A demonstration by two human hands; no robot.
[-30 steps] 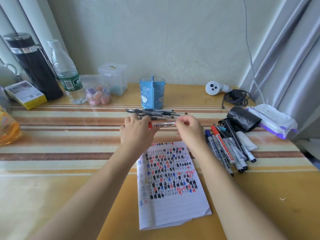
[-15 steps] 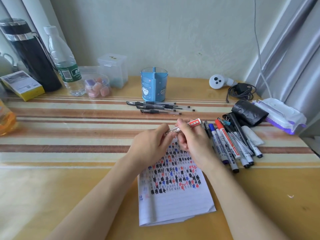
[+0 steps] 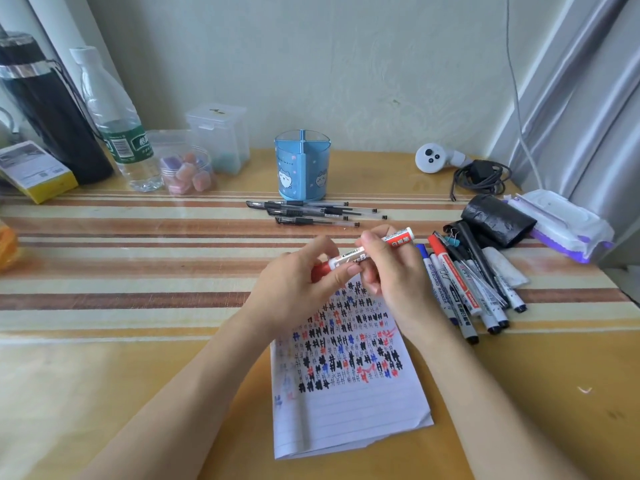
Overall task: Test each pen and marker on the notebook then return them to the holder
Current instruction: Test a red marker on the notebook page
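Red cap, white barrel: that's the marker (image 3: 348,258) we've got in both hands, hanging just above the far edge of the notebook (image 3: 346,407), clear of the page. Our left hand (image 3: 294,285) has its fingers curled round the red cap end, pinching it against the thumb. Our right hand (image 3: 394,275) is wrapped round the middle of the barrel, fingertips tucked underneath. The marker sits tilted, cap end low toward the notebook's left side, tail end higher out past its right corner.

The notebook lies flat on the striped wooden table (image 3: 138,341), its lined page thick with black, blue and red hash marks on the far half. The near half shows only ruled lines.

Beyond the notebook we see the black pens (image 3: 311,213) lying side by side, and right behind them the blue holder (image 3: 301,168) stands upright. Just beside the notebook's right edge there's a heap of markers (image 3: 464,292), one blue cap and one red among them. Farther right of that sit a black roll (image 3: 498,220) and a wipes pack (image 3: 561,223). Well off beyond the notebook's left side stand a water bottle (image 3: 114,126) and a dark flask (image 3: 45,109).
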